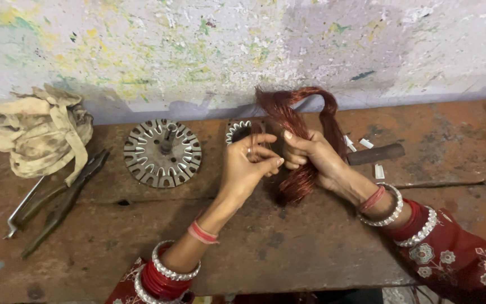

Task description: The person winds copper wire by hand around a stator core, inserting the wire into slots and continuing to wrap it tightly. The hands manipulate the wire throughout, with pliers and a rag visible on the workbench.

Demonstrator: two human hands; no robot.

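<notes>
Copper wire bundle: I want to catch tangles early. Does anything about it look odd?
Nothing is clearly wrong. The copper wire bundle loops up unevenly above both hands, gripped by the left hand and right hand, with its lower end bunched; no broken strands are visible.

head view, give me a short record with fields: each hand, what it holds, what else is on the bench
left hand: pinches strands of the copper wire coil, fingers closed on them
right hand: clasps the same coil from the other side
coil: reddish loop, arching up toward the wall
behind hands: slotted metal core, partly hidden
bench: rusty brown surface
left side: round slotted metal disc, pliers, crumpled dirty cloth
right side: dark rod, small white pieces
</notes>
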